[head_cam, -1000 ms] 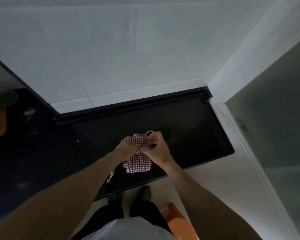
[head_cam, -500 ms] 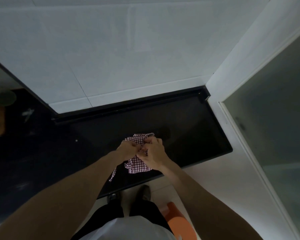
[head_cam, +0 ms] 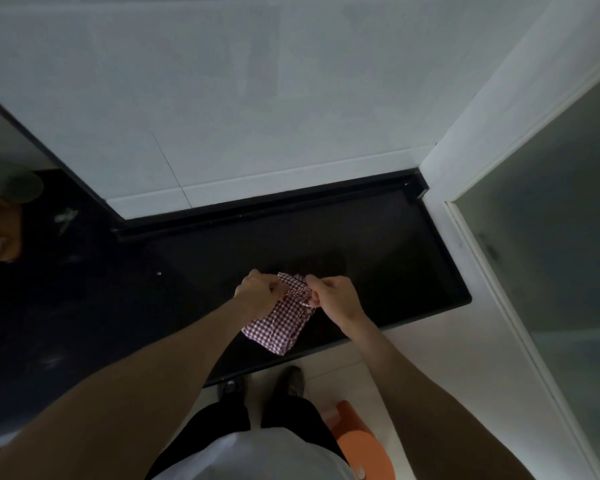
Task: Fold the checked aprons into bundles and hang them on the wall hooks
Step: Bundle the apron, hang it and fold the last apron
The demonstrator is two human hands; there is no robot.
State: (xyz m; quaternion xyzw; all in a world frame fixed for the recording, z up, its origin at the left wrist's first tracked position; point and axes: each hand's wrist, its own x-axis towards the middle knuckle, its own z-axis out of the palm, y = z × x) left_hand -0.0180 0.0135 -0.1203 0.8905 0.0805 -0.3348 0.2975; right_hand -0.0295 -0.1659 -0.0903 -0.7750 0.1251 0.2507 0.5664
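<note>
A glossy black counter [head_cam: 378,258] runs along the foot of a white tiled wall [head_cam: 257,98], ending at a pale wall corner with a frosted glass panel [head_cam: 551,220] to the right. On the pale floor below, an orange plastic stool [head_cam: 364,445] sits just beside the person's dark shoes [head_cam: 293,379]. Far left, in the dim part of the counter, a few things stand that are too dark to make out.

Both forearms reach forward over the counter's near edge and meet above it. The left hand [head_cam: 258,294] is fisted around the upper left of the checked apron [head_cam: 281,323]; the right hand [head_cam: 336,297] pinches its tie at the top right, fingers curled. The two hands are close together with cloth bunched between them.

The apron is a soft red-and-white gingham, folded into a compact bundle that hangs below the hands, just above the counter's surface near the front edge.
</note>
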